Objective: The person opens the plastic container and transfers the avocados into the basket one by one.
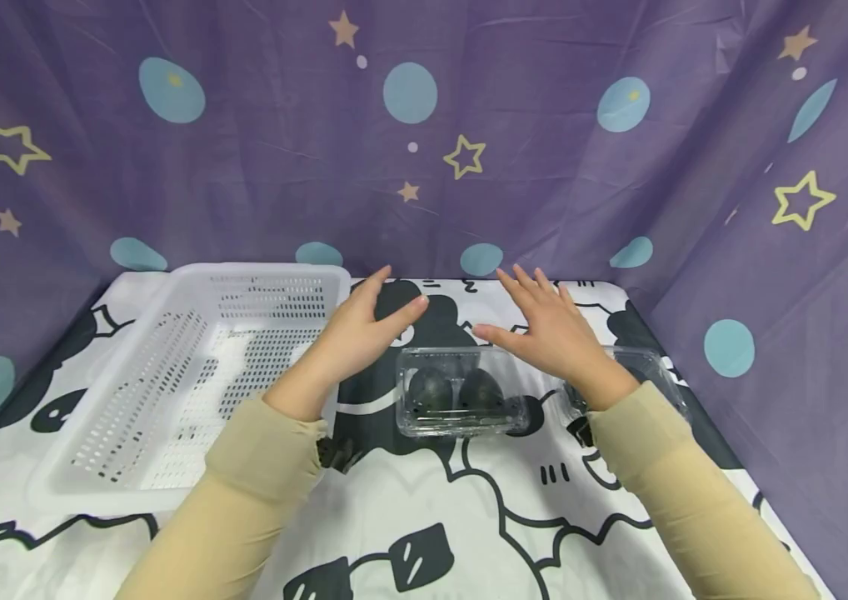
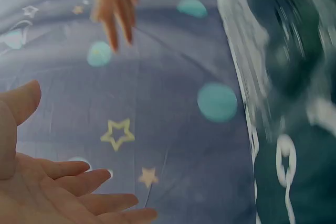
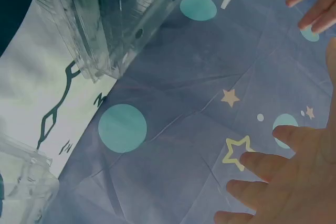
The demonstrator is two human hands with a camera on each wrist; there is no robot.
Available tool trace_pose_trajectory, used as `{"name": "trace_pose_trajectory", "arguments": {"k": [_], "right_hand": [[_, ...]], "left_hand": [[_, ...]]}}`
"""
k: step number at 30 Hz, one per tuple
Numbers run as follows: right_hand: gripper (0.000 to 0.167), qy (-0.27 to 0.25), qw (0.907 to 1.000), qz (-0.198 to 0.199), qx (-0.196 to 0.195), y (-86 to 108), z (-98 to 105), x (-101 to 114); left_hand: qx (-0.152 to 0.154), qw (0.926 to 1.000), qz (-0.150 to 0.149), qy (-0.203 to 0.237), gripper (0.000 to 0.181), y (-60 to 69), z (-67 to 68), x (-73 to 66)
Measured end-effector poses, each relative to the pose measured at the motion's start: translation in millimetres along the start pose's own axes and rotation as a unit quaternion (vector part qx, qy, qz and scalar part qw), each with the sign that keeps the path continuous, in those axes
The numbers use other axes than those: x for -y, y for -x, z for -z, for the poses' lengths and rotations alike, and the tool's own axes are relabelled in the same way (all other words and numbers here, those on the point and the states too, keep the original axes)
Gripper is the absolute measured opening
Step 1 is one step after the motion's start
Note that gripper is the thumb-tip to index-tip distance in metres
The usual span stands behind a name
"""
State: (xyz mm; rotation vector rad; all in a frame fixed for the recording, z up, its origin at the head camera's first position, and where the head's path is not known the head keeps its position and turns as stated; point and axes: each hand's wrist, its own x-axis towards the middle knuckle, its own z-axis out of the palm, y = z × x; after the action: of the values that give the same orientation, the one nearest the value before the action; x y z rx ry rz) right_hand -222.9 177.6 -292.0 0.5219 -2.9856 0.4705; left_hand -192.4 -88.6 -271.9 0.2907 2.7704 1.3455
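Observation:
A clear plastic box [image 1: 461,423] with two dark, rounded items [image 1: 430,390] in it lies on the table between the forearms. My left hand [image 1: 364,329] hovers by the right edge of the white basket [image 1: 120,358], fingers straight, holding nothing. Spread fingers mark my right hand [image 1: 547,329], raised up and right of the box, touching nothing. Behind the right wrist lies another clear container [image 1: 649,367], partly hidden. In the left wrist view the palm of the left hand [image 2: 63,182] shows; the right wrist view shows the right hand [image 3: 289,177] with fingers apart.
The perforated basket takes up the table's left side. Black-and-white cartoon cloth [image 1: 409,492] covers the table, and a purple curtain [image 1: 281,167] with stars and blue spots hangs behind it and at its sides. A small dark object [image 1: 337,454] lies beside the left cuff.

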Motion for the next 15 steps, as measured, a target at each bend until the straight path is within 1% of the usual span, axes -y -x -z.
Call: {"name": "trace_pose_trajectory", "arguments": {"k": [5,9,15], "right_hand": [[0.096,-0.007,0.9999,0.008,0.010,3.2,-5.8,1.1],[0.095,-0.011,0.9995,0.015,0.026,6.3,-10.8,3.2],[0.093,-0.010,0.9990,0.027,0.034,9.4,-20.4,4.9]], "left_hand": [[0.010,0.9995,0.006,0.031,0.085,3.4,-13.5,-5.8],[0.021,0.9994,0.011,0.027,0.085,7.2,-22.9,-6.2],[0.043,0.9990,-0.002,0.007,0.086,16.8,-36.5,-8.4]]}}
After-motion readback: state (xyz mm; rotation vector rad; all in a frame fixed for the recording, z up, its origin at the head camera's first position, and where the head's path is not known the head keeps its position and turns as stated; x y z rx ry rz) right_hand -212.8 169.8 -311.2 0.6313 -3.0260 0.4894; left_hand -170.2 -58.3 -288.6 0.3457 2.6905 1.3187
